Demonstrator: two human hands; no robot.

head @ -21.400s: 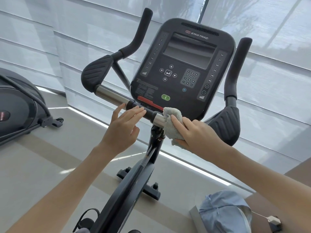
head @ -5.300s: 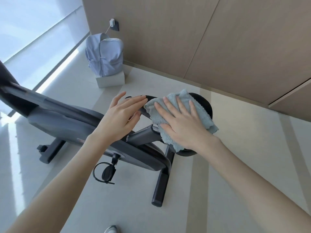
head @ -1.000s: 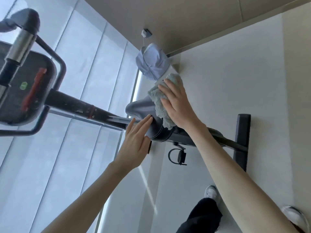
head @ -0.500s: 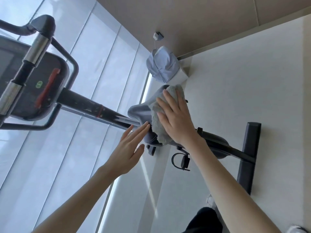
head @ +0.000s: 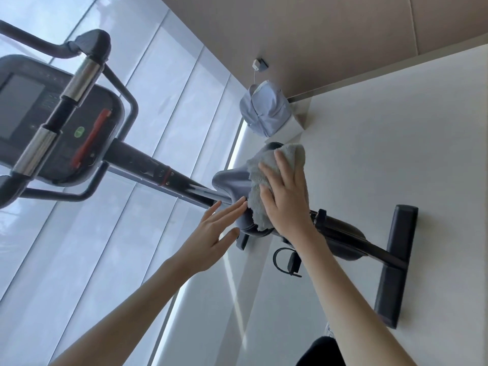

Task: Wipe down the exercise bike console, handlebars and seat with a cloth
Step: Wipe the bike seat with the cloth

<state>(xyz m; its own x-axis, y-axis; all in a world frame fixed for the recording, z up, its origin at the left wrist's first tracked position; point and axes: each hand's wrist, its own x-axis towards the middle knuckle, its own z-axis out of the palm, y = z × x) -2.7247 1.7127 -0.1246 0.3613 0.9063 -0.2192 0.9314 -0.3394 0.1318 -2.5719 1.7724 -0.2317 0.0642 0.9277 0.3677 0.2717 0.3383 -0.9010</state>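
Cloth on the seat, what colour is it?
The cloth is plain pale grey with a slight blue tint, seen best in the head view.

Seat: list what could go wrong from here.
The right hand presses the cloth with flat fingers and does not grip it, so its loose lower edge could slide off the seat. The left hand only touches the seat's side with fingertips, so it may steady little. The seat's uncovered grey part might get missed.

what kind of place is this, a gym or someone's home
Probably a gym or fitness room, though a home gym is possible: an exercise bike with a screen console stands on a bare pale floor beside tall roller blinds.
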